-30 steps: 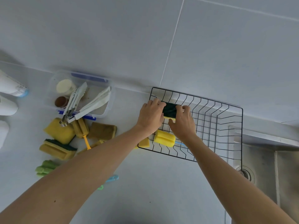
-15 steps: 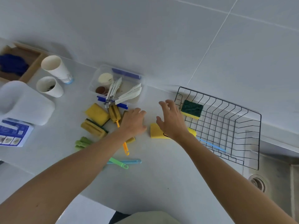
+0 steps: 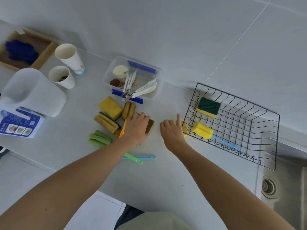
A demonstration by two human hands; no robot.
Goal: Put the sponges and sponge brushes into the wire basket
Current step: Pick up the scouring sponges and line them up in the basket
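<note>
Head view: two bare forearms are stretched forward over a pale grey counter [image 3: 149, 183]. The left hand [image 3: 136, 128] is laid palm down, fingers curled over a brown sponge [image 3: 150, 126]; whether it is gripped cannot be told. The right hand [image 3: 172, 132] is loosely curled with one finger raised, holding nothing, above a yellow sponge [image 3: 184, 129] beside the wire basket [image 3: 262, 146]. Inside the black basket lie a green-topped sponge [image 3: 208, 107] and a yellow foam brush [image 3: 201, 130]. More worn sponges [image 3: 110, 107] are piled left of the hand.
</note>
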